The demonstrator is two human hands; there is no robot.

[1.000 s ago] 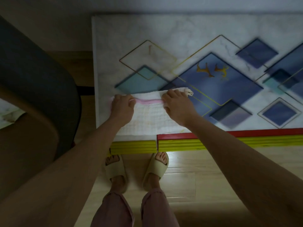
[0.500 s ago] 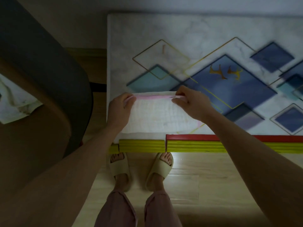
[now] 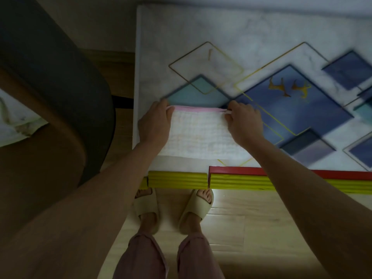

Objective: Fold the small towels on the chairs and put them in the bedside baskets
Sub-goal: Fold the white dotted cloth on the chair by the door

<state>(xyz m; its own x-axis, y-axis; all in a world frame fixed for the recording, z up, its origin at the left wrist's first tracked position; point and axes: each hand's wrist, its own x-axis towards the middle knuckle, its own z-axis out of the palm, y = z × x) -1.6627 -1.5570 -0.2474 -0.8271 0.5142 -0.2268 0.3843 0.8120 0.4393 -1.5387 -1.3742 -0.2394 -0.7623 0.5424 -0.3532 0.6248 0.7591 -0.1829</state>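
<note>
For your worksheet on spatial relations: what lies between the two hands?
The head view shows the white towel stretched between the left hand and right hand.

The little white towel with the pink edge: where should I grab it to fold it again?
Take the towel by its two far corners on the pink edge, reaching from the near side, as the left hand and right hand do. It lies flat on the table, so pinched corners probably keep the edge straight.

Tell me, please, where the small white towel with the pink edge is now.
In the head view the towel lies flat on the near left part of the patterned table, just behind its yellow edge strip. The left hand and right hand pinch its far corners.
</note>
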